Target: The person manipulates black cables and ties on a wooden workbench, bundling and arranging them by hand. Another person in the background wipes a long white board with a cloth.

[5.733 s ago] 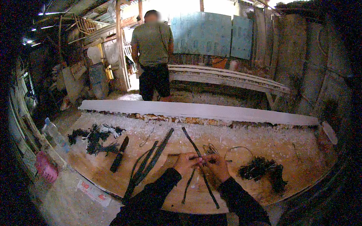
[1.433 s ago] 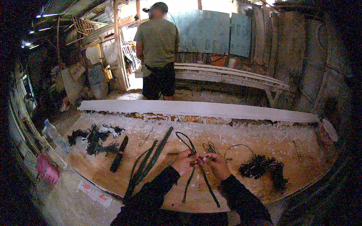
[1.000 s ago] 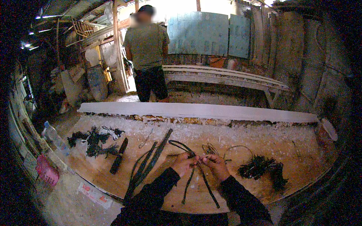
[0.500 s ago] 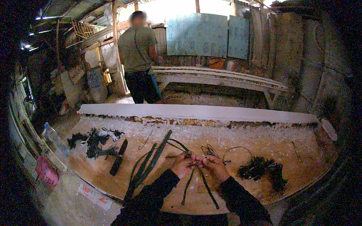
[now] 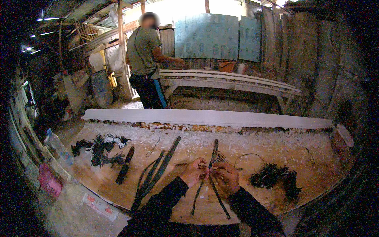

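Note:
Over the middle of the wooden board, a dark cord [image 5: 215,194] is pinched between my two hands. Its doubled upper part points away from me, and two loose tails spread toward the near edge. My left hand [image 5: 192,173] is closed, its fingertips meeting those of my right hand [image 5: 226,177] at the point where the tails part. The closed right hand hides part of the cord. Left of my hands lie several long dark strips [image 5: 161,169]. Farther left is a dark, flat, knife-like tool [image 5: 124,166]. A thin looped strand [image 5: 249,154] lies beyond my right hand.
Tangled black cord bundles lie on the board at left [image 5: 103,149] and right [image 5: 273,177]. A long white beam [image 5: 205,117] borders its far side. A plastic bottle [image 5: 57,147] and bucket [image 5: 342,138] flank it. Behind, a person [image 5: 144,55] stands by a bench [image 5: 221,83].
The cord's upper part, spread leftward in a loop before, is now drawn together and points straight away from me. The person behind has turned right, an arm reaching over the bench.

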